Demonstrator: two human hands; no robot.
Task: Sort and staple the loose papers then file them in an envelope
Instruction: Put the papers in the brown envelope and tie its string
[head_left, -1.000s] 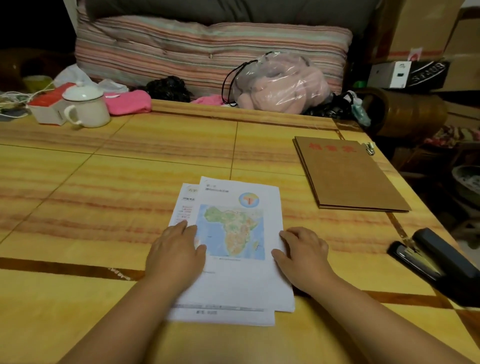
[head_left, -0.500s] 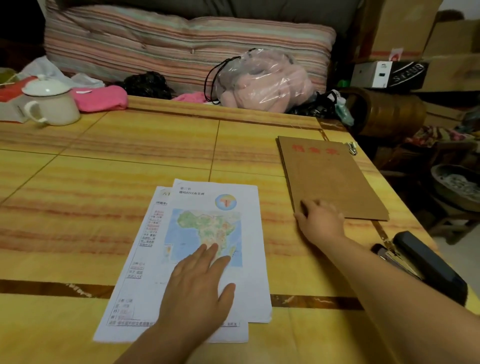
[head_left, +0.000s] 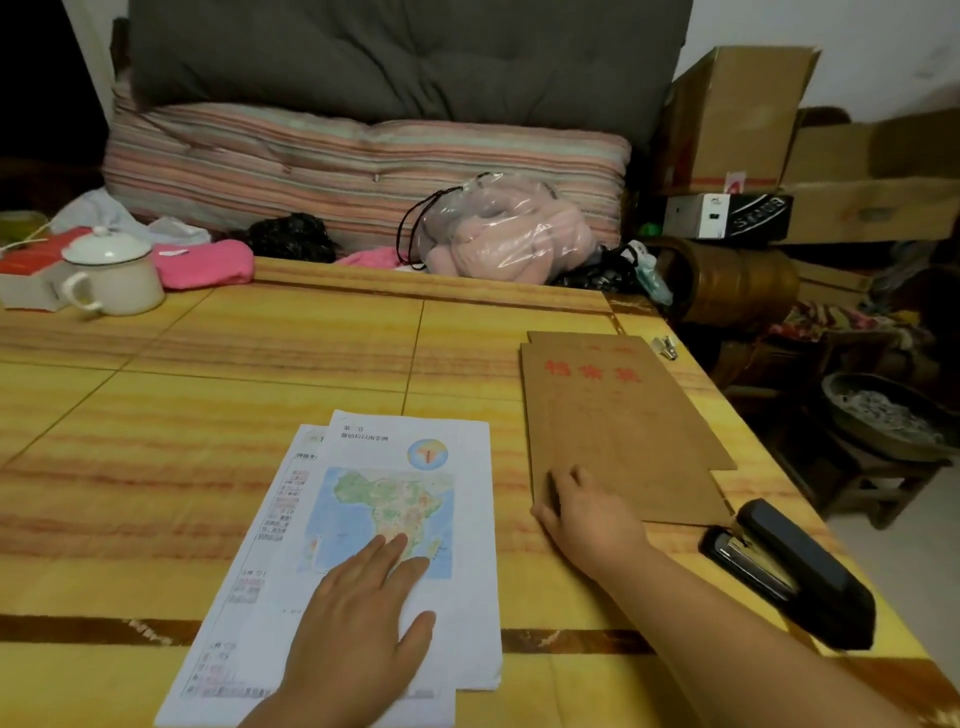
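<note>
Loose white papers (head_left: 467, 519) lie overlapped on the yellow table (head_left: 208, 415), the top sheet printed with a coloured map of Africa. My left hand (head_left: 358, 618) presses flat on that top sheet, fingers straight. To the right lie brown envelopes (head_left: 623, 431) with red characters, the top one shifted off the one beneath. My right hand (head_left: 587, 514) grips the near left corner of the top envelope, thumb at its edge. A black stapler (head_left: 795, 571) rests at the table's right edge, near my right forearm.
A white lidded mug (head_left: 114, 275) and a red-topped box (head_left: 31, 270) stand at the far left. Pink cloth (head_left: 208, 265) and a clear bag of pink fabric (head_left: 498, 234) lie along the far edge. A small metal clip (head_left: 665, 345) sits past the envelopes. Cardboard boxes (head_left: 737, 119) crowd the right.
My right hand left the papers, reached right to the brown envelopes and took the top one's near corner, sliding it off the lower one. My left hand moved onto the map sheet.
</note>
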